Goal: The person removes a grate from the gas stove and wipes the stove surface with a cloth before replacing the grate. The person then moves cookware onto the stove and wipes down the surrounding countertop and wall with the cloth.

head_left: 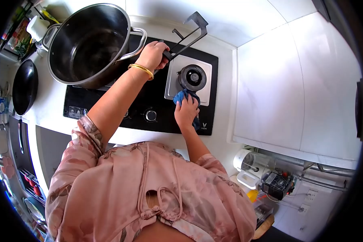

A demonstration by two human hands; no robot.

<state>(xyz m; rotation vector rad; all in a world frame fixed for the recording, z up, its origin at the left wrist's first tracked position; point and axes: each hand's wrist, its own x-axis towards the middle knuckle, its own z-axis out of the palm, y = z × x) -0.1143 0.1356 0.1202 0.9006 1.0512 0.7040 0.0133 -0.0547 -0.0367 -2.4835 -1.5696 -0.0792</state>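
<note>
My left hand [152, 57], with a gold bangle at the wrist, grips a black metal burner grate [200, 22]. The grate is tilted up off the stove, its legs pointing towards the back wall. Under my right hand [186, 111] is a bunched blue cloth [180, 97], held against the front of the round black burner [192, 77]. A square steel plate [173, 76] surrounds that burner on the black glass gas stove [137, 119]. Part of the cloth hangs down past the fingers towards the stove's front.
A large dark pot [97, 44] with steel handles stands over the stove's left side. A black frying pan [25, 86] lies further left. A control knob [151, 115] sits near the front edge. White tiled walls [270, 88] rise behind and to the right.
</note>
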